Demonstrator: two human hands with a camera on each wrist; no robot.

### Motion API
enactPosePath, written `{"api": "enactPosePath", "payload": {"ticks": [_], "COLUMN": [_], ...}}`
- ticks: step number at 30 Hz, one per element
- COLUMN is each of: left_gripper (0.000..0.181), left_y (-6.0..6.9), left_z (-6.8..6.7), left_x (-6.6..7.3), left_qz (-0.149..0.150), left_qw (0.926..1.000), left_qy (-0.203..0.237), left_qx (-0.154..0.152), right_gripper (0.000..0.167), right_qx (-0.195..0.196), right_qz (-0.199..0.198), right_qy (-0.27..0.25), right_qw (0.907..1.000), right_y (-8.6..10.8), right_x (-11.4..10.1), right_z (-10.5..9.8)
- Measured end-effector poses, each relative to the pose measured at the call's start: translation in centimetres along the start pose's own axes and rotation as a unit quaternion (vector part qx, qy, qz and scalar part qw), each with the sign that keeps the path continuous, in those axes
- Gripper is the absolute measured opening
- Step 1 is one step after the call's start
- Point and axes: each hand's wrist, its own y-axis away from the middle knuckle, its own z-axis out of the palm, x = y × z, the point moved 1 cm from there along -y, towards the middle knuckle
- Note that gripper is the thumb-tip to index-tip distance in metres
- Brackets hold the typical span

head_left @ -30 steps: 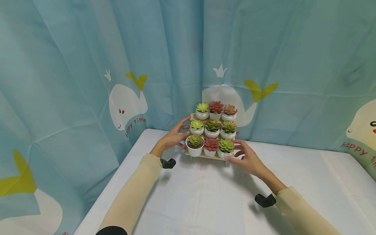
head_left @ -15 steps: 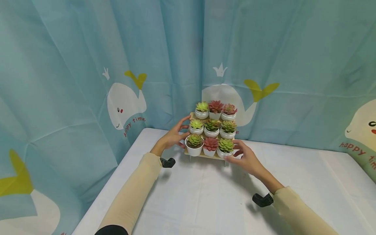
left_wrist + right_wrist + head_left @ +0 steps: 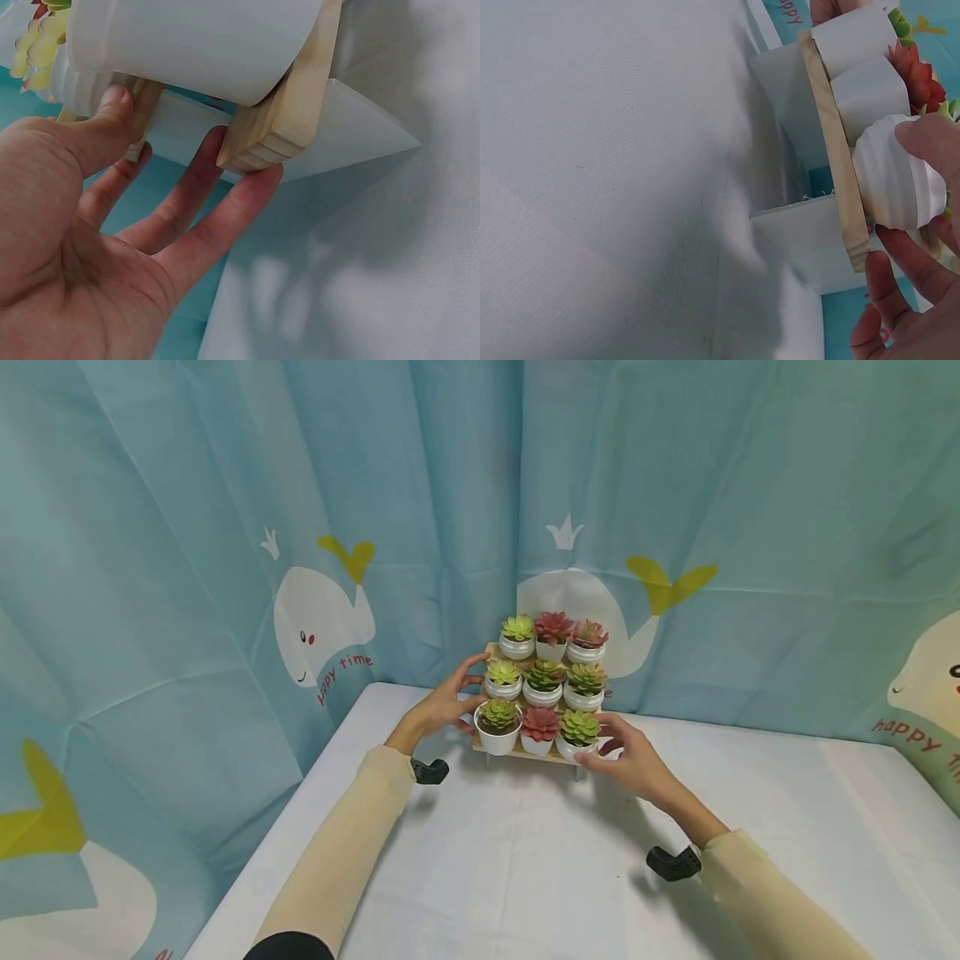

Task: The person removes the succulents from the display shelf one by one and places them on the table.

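A tiered wooden plant stand (image 3: 553,757) holds several succulents in white pots in three rows. At its left side, my left hand (image 3: 438,706) has spread fingers; in the left wrist view, two fingertips (image 3: 259,184) touch the end of the bottom shelf (image 3: 277,127) and the thumb rests by a middle-row pot. My right hand (image 3: 633,764) pinches the front right ribbed pot (image 3: 573,750). In the right wrist view, its thumb lies on the ribbed pot (image 3: 896,176), with one finger underneath and another at the shelf's end (image 3: 840,172).
The stand is on a white-covered table (image 3: 525,860), near its back edge. A blue curtain (image 3: 465,485) with whale prints hangs behind and to the left. Dark devices are on both wrists (image 3: 431,772).
The head view has shifted slightly. Both hands keep about the same place at the stand, and the pots keep their arrangement.
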Motion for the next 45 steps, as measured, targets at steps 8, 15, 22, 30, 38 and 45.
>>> {"api": "enactPosePath", "payload": {"ticks": [8,15,22,30,38,45], "left_gripper": [0.076,0.075,0.074,0.075,0.075,0.075], "left_y": [0.1,0.0,-0.1,0.0,0.2,0.2], "left_z": [0.0,0.0,0.0,-0.1,0.1,0.2], "left_x": [-0.1,-0.1,0.0,-0.1,-0.1,-0.1], "left_qz": [0.000,0.000,0.002,-0.002,-0.001,-0.001], "left_qw": [1.0000,1.0000,1.0000,1.0000,1.0000,0.9999], "left_qy": [0.001,0.001,-0.001,0.001,0.003,0.000], "left_qx": [-0.001,-0.001,0.001,0.003,0.007,0.015], "right_gripper": [0.062,0.063,0.057,0.063,0.063,0.064], "right_qx": [-0.005,-0.007,0.005,0.002,-0.009,-0.009], "right_qz": [0.009,0.010,-0.004,-0.006,0.002,0.009], "right_qy": [-0.013,-0.018,-0.033,-0.003,0.016,0.017], "right_qw": [0.9999,0.9998,0.9995,1.0000,0.9998,0.9998], "right_y": [0.0,-0.1,0.2,0.4,0.7,1.0], "right_x": [0.0,0.0,0.1,0.0,-1.1,-1.8], "right_z": [0.1,0.0,-0.1,-0.9,-2.5,-4.1]}}
